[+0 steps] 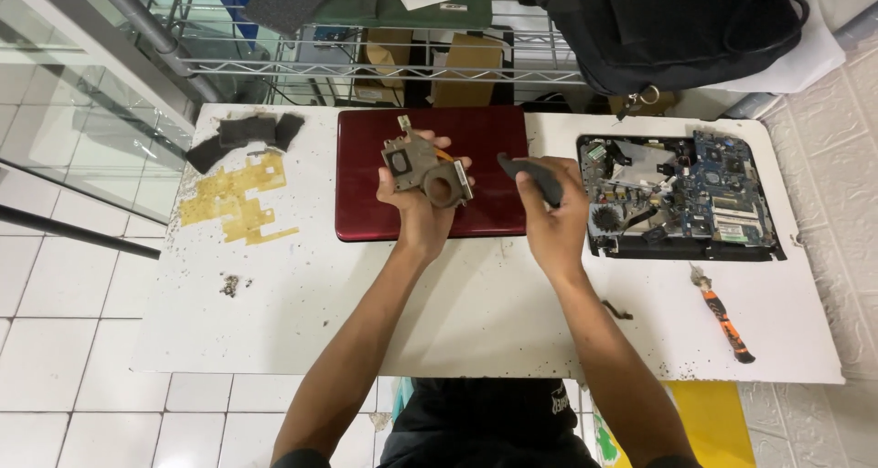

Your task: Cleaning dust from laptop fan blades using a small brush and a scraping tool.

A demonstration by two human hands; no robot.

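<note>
My left hand holds up a metal laptop heatsink with a round fan housing over the closed dark red laptop lid. My right hand is closed around a dark grey curved tool or brush, its tip pointing left toward the heatsink, a short gap away. Both hands hover above the white table.
An opened laptop base with a bare blue circuit board lies at the right. An orange-handled tool rests near the right front edge. Dark foam pieces and yellow film lie at the left. A wire shelf and a black bag are behind.
</note>
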